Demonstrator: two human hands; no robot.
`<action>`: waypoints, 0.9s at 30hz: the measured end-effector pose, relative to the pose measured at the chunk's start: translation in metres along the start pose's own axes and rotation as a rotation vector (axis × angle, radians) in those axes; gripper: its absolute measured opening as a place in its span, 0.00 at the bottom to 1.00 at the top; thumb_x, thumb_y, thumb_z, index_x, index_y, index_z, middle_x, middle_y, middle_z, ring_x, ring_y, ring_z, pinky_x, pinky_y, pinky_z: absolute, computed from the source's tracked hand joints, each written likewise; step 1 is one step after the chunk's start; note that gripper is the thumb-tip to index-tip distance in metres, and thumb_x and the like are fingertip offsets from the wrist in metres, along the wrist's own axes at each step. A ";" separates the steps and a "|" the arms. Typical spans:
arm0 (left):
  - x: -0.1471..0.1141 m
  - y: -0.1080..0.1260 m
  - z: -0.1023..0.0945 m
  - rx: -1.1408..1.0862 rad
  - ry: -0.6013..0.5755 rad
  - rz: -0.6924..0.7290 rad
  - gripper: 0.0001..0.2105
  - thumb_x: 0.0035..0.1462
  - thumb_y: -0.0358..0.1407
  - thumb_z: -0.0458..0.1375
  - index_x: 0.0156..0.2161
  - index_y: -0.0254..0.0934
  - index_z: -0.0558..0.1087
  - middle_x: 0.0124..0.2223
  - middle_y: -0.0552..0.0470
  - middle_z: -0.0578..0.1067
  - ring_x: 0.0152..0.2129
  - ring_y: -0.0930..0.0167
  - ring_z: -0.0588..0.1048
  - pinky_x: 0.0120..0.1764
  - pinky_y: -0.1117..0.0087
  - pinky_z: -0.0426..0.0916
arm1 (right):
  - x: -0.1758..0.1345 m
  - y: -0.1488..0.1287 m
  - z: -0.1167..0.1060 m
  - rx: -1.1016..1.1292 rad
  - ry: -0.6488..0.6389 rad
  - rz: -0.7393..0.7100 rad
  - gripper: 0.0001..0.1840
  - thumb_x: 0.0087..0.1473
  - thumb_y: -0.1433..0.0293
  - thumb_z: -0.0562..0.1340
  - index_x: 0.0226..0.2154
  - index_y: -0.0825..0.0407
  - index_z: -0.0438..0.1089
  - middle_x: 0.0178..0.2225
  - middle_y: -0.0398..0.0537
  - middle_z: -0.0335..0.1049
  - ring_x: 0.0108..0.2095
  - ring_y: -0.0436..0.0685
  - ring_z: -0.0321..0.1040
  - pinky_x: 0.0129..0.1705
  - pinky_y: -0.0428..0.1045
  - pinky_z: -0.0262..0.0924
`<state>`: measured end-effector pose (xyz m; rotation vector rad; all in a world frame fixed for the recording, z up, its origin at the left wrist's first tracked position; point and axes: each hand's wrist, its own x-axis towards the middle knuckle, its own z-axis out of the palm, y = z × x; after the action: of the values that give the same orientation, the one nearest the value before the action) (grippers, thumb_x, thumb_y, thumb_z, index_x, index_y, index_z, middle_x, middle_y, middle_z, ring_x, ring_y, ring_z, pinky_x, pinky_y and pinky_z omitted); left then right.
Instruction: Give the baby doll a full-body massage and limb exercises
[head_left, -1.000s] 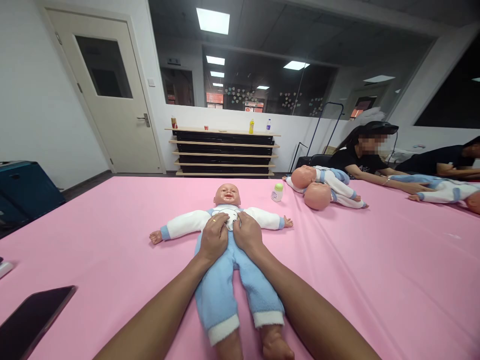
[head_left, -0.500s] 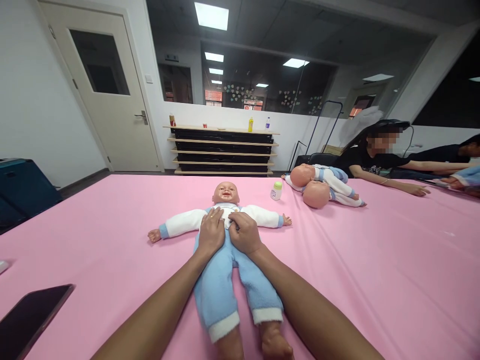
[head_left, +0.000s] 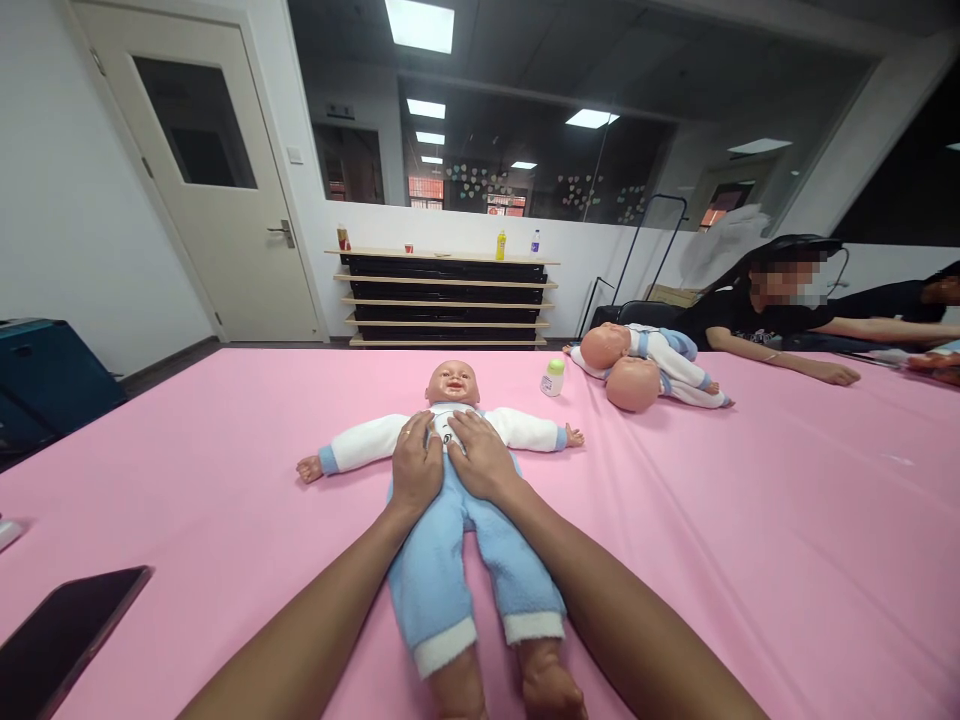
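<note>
Pink desk (head_left: 247,430): a doll (head_left: 459,508) lies face-up, head toward the far edge. Left hand (head_left: 418,465) and right hand (head_left: 481,455) rest on its chest, fingers extended, gripping nothing. Apparent step: two-handed chest contact; the next move likely calls for light, even pressure.

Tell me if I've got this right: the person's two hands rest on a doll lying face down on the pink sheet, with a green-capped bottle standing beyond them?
One thing is off: the doll lies face up, not face down, as the head view shows. The left hand and right hand do rest on it, and the green-capped bottle stands beyond them on the pink sheet.
</note>
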<state>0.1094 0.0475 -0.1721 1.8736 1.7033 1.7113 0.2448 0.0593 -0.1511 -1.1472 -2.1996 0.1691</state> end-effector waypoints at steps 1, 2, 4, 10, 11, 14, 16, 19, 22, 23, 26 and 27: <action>0.000 0.001 0.000 -0.002 -0.010 0.009 0.17 0.59 0.34 0.47 0.51 0.36 0.69 0.53 0.46 0.70 0.54 0.68 0.66 0.60 0.60 0.61 | 0.000 0.002 0.002 -0.004 0.005 0.025 0.25 0.59 0.67 0.50 0.58 0.51 0.60 0.61 0.50 0.54 0.63 0.56 0.47 0.66 0.57 0.40; -0.001 0.002 -0.001 -0.004 -0.023 0.019 0.17 0.59 0.34 0.48 0.51 0.36 0.69 0.53 0.47 0.70 0.53 0.68 0.67 0.59 0.61 0.61 | 0.001 0.003 0.003 -0.006 0.010 0.050 0.25 0.58 0.68 0.50 0.58 0.52 0.60 0.61 0.50 0.54 0.63 0.56 0.48 0.66 0.57 0.40; -0.001 0.003 -0.002 -0.009 -0.058 0.048 0.17 0.58 0.34 0.49 0.52 0.37 0.69 0.53 0.48 0.71 0.53 0.69 0.67 0.59 0.62 0.62 | 0.001 0.006 0.005 -0.005 0.027 0.110 0.27 0.57 0.70 0.50 0.58 0.55 0.59 0.61 0.53 0.53 0.63 0.56 0.48 0.65 0.56 0.41; 0.002 0.003 -0.005 0.013 -0.308 0.173 0.18 0.60 0.34 0.46 0.51 0.41 0.71 0.54 0.52 0.72 0.57 0.69 0.64 0.63 0.57 0.55 | 0.002 0.010 0.006 0.011 0.119 0.277 0.26 0.57 0.70 0.48 0.56 0.61 0.60 0.56 0.59 0.60 0.58 0.57 0.56 0.62 0.54 0.48; 0.003 0.002 -0.005 0.036 -0.375 0.183 0.18 0.61 0.35 0.45 0.51 0.43 0.72 0.55 0.53 0.71 0.59 0.68 0.62 0.64 0.55 0.51 | 0.002 0.011 0.006 0.016 0.137 0.291 0.24 0.58 0.70 0.48 0.55 0.61 0.61 0.55 0.59 0.61 0.57 0.57 0.58 0.61 0.54 0.49; 0.006 0.000 -0.003 0.123 -0.501 0.172 0.19 0.62 0.38 0.44 0.54 0.48 0.69 0.60 0.56 0.66 0.63 0.66 0.56 0.64 0.46 0.40 | 0.001 0.011 0.006 0.030 0.187 0.310 0.22 0.58 0.71 0.47 0.51 0.59 0.64 0.52 0.59 0.64 0.54 0.57 0.60 0.59 0.53 0.52; 0.007 -0.001 0.000 0.172 -0.492 0.143 0.19 0.63 0.39 0.44 0.56 0.50 0.66 0.62 0.55 0.62 0.64 0.65 0.53 0.63 0.44 0.38 | -0.001 0.010 0.005 0.032 0.224 0.316 0.20 0.58 0.70 0.47 0.49 0.59 0.65 0.50 0.59 0.65 0.52 0.57 0.60 0.58 0.53 0.53; 0.007 -0.004 0.005 0.227 -0.454 0.104 0.20 0.63 0.40 0.43 0.58 0.51 0.64 0.64 0.54 0.58 0.64 0.62 0.52 0.62 0.40 0.39 | -0.002 0.009 0.004 0.023 0.266 0.306 0.17 0.58 0.70 0.48 0.45 0.58 0.66 0.45 0.57 0.67 0.48 0.57 0.62 0.55 0.53 0.55; 0.006 -0.009 0.009 0.252 -0.422 0.064 0.21 0.63 0.41 0.43 0.59 0.51 0.62 0.65 0.53 0.57 0.64 0.60 0.52 0.61 0.39 0.39 | -0.003 0.007 0.003 0.017 0.306 0.252 0.16 0.58 0.70 0.48 0.42 0.57 0.67 0.42 0.55 0.68 0.46 0.56 0.63 0.54 0.53 0.56; 0.005 -0.011 0.010 0.251 -0.405 0.051 0.21 0.63 0.41 0.43 0.59 0.50 0.62 0.65 0.52 0.57 0.64 0.60 0.52 0.61 0.39 0.39 | -0.003 0.006 0.002 0.023 0.320 0.221 0.15 0.58 0.70 0.48 0.41 0.57 0.67 0.42 0.54 0.68 0.46 0.56 0.63 0.54 0.52 0.56; 0.004 -0.017 0.012 0.221 -0.350 0.027 0.21 0.62 0.39 0.43 0.59 0.46 0.63 0.65 0.50 0.57 0.64 0.60 0.52 0.62 0.40 0.40 | -0.005 0.003 0.000 0.075 0.329 0.077 0.15 0.57 0.72 0.50 0.42 0.56 0.69 0.44 0.52 0.69 0.48 0.54 0.63 0.57 0.51 0.55; 0.004 -0.019 0.012 0.204 -0.332 0.025 0.21 0.62 0.39 0.43 0.59 0.45 0.64 0.64 0.49 0.58 0.64 0.61 0.52 0.62 0.42 0.41 | -0.006 0.001 -0.001 0.104 0.304 0.010 0.15 0.56 0.72 0.51 0.42 0.55 0.70 0.44 0.51 0.70 0.49 0.53 0.63 0.58 0.50 0.54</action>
<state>0.1053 0.0641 -0.1870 2.1262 1.7753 1.1828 0.2489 0.0549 -0.1539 -1.0521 -1.8962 0.1042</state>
